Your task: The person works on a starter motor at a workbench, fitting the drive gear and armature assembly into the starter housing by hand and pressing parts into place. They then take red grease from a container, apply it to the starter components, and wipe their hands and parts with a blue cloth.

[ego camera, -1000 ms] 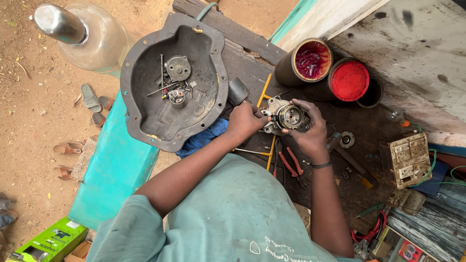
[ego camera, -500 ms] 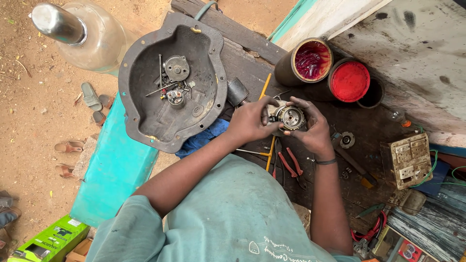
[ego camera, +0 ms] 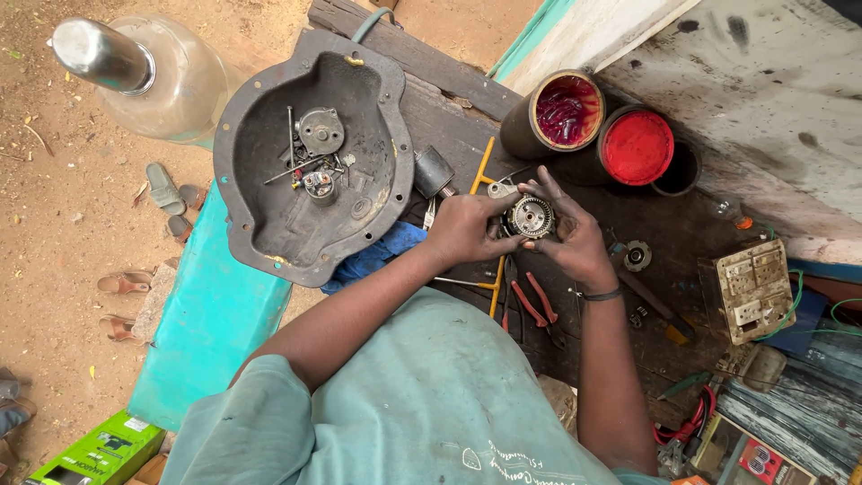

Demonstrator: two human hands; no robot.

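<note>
While both your hands cradle the round metal motor part [ego camera: 530, 216], fingers clenched on its rim, treat it as heavy, rigid, greasy; keep gripping the edges.

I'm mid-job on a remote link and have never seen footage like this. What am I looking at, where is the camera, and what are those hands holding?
There is no machine: a person works with bare hands, seen from above by a head-worn camera. The left hand and right hand together grip a small round metal motor part over a dark, oily workbench. To the left lies a large grey metal housing holding loose small parts. Behind the hands stand an open can of red grease and a red lid. Red-handled pliers lie below the hands, an old switch plate at right.
</note>
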